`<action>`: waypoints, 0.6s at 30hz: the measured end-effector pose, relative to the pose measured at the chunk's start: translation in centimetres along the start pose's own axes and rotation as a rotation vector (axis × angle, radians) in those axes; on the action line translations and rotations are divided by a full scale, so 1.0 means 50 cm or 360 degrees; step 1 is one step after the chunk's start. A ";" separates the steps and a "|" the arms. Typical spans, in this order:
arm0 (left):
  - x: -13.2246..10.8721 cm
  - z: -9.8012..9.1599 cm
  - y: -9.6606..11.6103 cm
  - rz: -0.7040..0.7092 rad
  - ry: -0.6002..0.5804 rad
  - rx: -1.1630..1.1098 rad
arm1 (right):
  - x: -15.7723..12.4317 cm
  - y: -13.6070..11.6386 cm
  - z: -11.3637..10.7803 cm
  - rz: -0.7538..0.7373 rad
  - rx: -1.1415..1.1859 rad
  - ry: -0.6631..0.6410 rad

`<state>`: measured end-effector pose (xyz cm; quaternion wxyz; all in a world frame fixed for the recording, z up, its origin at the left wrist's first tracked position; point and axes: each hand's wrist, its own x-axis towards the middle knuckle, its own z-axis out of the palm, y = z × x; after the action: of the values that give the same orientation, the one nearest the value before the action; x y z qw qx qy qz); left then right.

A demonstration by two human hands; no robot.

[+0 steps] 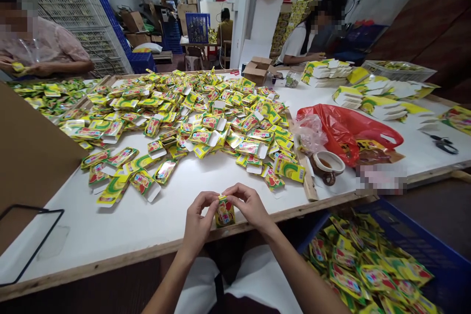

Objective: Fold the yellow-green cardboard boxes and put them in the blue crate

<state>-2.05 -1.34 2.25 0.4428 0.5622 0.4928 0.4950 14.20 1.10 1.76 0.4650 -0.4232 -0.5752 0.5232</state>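
A small yellow, green and red printed carton stands upright near the front edge of the white table. My left hand pinches its top from the left, thumb and fingers closed at the flap. From the right, my right hand grips the same top edge between thumb and fingers. A bit of white flap shows between my fingertips. Beyond my hands lies a large heap of similar small cartons, several with white end flaps sticking out.
A blue crate filled with cartons sits low at my right. On the table's right are a wooden strip, a brown cup, a red plastic bag, scissors and stacked flat cartons. Cardboard stands at left. Co-workers sit left, right and behind.
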 end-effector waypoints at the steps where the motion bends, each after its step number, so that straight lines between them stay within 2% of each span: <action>1: 0.000 -0.004 -0.004 0.0039 -0.0012 0.0020 | -0.001 0.003 0.000 -0.0002 0.0026 0.0002; 4: -0.002 -0.014 -0.015 0.0130 -0.0057 0.0083 | -0.007 0.013 0.001 -0.0015 0.0060 0.0032; 7: -0.003 -0.013 -0.019 0.0092 -0.0070 0.0063 | -0.016 0.020 0.007 -0.0018 0.0068 0.0060; 12: -0.005 0.005 -0.017 -0.0046 -0.0028 -0.0042 | -0.027 0.020 0.019 -0.0020 0.0040 0.0054; 18: -0.002 0.013 -0.023 -0.0070 0.0123 -0.0097 | -0.035 0.023 0.028 -0.0108 -0.0027 0.0158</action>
<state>-1.53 -1.29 1.01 0.4510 0.5179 0.5065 0.5213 13.18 -0.81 0.44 0.5069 -0.4328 -0.5697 0.4808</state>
